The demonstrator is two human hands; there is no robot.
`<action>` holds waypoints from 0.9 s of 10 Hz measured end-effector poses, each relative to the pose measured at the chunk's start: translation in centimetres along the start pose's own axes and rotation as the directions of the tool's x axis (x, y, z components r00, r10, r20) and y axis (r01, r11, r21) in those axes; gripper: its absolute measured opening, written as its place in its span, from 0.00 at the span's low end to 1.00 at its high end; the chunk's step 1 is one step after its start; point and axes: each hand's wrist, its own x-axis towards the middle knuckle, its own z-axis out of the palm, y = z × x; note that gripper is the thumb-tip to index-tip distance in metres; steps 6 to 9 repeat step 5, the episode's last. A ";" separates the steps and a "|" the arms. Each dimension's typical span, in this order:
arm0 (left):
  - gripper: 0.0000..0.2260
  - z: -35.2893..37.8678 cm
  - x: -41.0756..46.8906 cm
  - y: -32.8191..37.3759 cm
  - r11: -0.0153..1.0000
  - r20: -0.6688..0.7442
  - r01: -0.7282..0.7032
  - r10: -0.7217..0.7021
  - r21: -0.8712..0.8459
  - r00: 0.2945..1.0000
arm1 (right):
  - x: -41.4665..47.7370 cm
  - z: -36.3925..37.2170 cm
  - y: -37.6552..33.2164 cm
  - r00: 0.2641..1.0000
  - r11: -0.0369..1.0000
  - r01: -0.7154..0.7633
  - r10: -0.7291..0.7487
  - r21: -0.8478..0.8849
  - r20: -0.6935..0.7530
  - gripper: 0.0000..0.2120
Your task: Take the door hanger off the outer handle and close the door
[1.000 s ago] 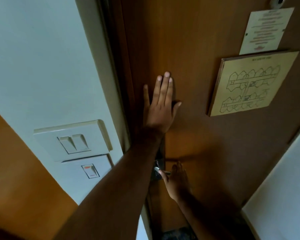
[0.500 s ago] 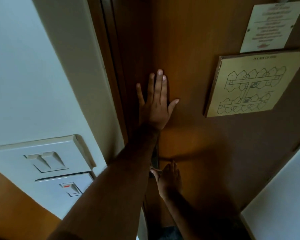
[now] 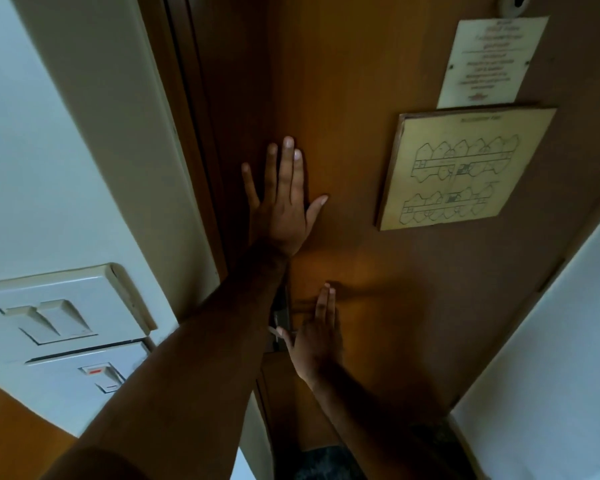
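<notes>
1. Neither hand holds anything: the left hand (image 3: 280, 206) lies flat, fingers spread, on the door (image 3: 354, 81), and the right hand (image 3: 314, 336) below it is also open, its fingers (image 3: 324, 304) on the wood.
2. Door first: it appears shut or nearly so against the frame (image 3: 191, 109); a steady push from both palms near that edge should, in my judgement, seat the latch.
3. Right of the left hand hang a floor plan (image 3: 465, 168) and, above it, a notice (image 3: 489, 60); left of the frame sit switches (image 3: 63, 317).
4. Beneath the left forearm, the lock plate (image 3: 282, 315) is mostly covered; the handle is hard to make out.
5. No door hanger shows anywhere, so I cannot tell where it is.
</notes>
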 end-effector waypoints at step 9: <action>0.43 -9.9 2.2 2.2 0.978 0.359 0.119 -0.051 -0.170 0.932 | 0.1 -27.5 11.3 0.873 0.979 -0.066 -0.037 -0.193 -0.486 0.45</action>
